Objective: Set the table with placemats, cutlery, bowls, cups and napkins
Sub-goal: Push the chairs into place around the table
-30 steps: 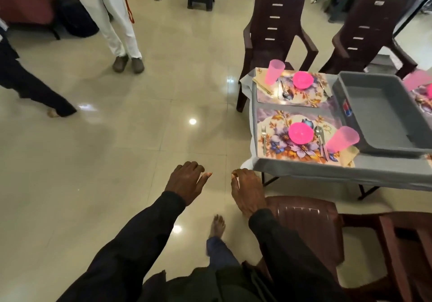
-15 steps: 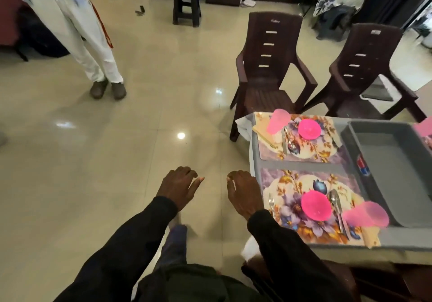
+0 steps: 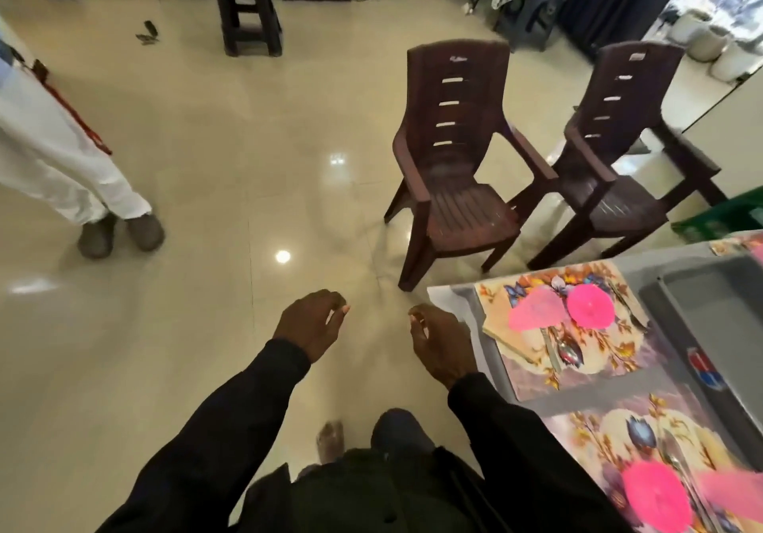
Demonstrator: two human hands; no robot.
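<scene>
My left grip (image 3: 309, 324) and right grip (image 3: 439, 342) both hang over the floor (image 3: 186, 347) with fingers loosely curled and nothing in them. The right one is just beside the desk's (image 3: 611, 390) left edge, not touching it.

On the desk lie two flowered mats. The far mat (image 3: 598, 367) carries a pink bowl (image 3: 589, 306), a blurred pink cup (image 3: 534, 314) just left of it, a spoon (image 3: 569, 353) below them and a pale napkin (image 3: 499, 328) at its left edge. The near mat (image 3: 611, 441) carries another pink bowl, the near bowl (image 3: 656, 495), with a blurred near cup (image 3: 731, 487) to its right. A grey tray (image 3: 710, 305) sits right of the mats. A brown chair (image 3: 454, 202) stands beyond the desk's corner.
</scene>
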